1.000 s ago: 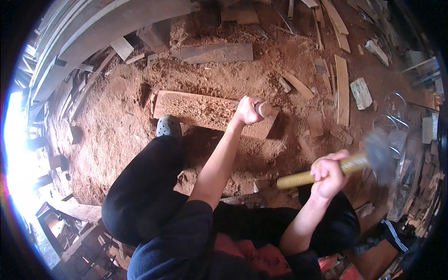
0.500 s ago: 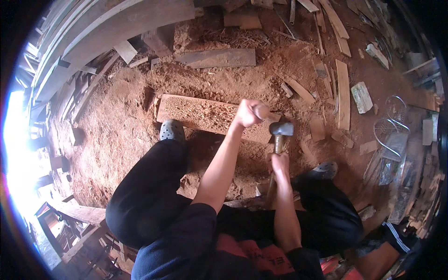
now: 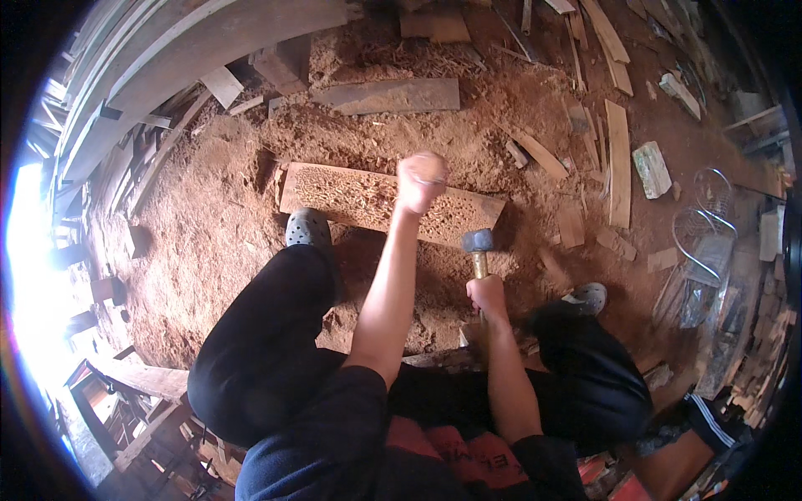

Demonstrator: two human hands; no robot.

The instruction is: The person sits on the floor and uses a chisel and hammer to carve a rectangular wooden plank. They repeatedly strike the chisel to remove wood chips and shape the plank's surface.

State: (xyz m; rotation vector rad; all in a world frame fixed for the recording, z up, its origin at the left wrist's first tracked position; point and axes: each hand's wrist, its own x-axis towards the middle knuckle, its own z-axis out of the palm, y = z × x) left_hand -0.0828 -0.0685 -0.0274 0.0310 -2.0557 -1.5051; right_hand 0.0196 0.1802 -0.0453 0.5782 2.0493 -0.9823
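Across the ground in front of me lies a long wooden board, its upper face covered with dense pitted carving. Over its middle, my left hand is closed in a fist, slightly blurred; whatever it grips is hidden by the fingers. My right hand is wrapped round the handle of a hammer. The hammer's grey head hangs near the board's right front edge. A grey clog on my left foot rests against the board's near edge at the left.
Chips and sawdust cover the reddish ground. A flat plank lies beyond the board. Loose strips, including an upright-lying plank, and a pale block are at the right, near a wire rack. Long planks are stacked at the far left.
My left hand has moved left and a little farther away over the board. My right hand and the hammer have shifted slightly left.
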